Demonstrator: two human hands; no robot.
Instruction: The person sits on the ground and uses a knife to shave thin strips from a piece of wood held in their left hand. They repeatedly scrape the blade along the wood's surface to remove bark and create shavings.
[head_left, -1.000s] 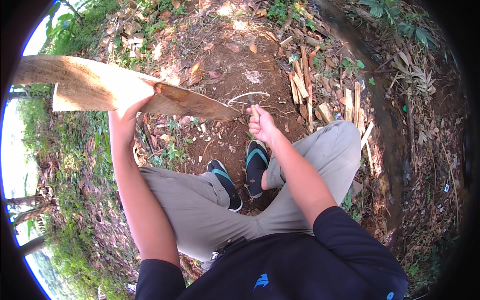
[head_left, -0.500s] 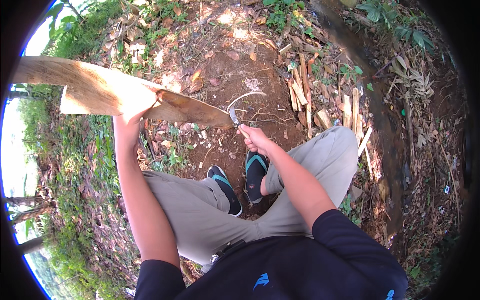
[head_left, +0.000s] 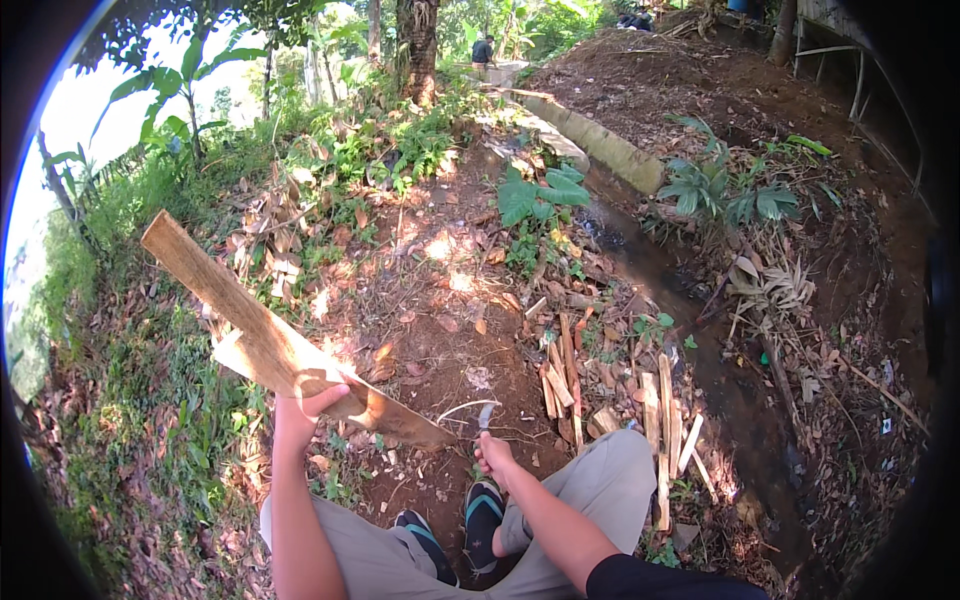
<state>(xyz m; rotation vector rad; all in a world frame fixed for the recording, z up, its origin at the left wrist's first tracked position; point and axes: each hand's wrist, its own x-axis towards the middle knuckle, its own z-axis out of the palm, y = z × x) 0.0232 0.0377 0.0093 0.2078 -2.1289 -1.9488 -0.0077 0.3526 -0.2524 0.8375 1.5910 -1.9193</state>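
My left hand (head_left: 305, 405) is closed around the underside of a long wooden plank (head_left: 245, 310), its thumb along the upper edge. The plank slants from upper left down to a narrowing end near the ground, and a stepped, split edge shows toward its far end. In my right hand (head_left: 493, 455) is a knife (head_left: 486, 415), its short metal blade pointing up. The blade stands just right of the plank's lower end, apart from it. A thin, curved pale strip (head_left: 460, 407) lies on the soil behind them.
Split wood pieces (head_left: 650, 410) lie to the right, beyond my bent knee. A narrow ditch (head_left: 720, 390) runs past them, with a concrete edge (head_left: 610, 145) farther up. Leafy plants (head_left: 540, 195) and a tree trunk (head_left: 418, 50) stand ahead. A person (head_left: 483, 52) is far off.
My view has tilted up, showing more ground and trees ahead. The knife blade has come away from the plank's lower end and turned upright. The plank now slopes more steeply.
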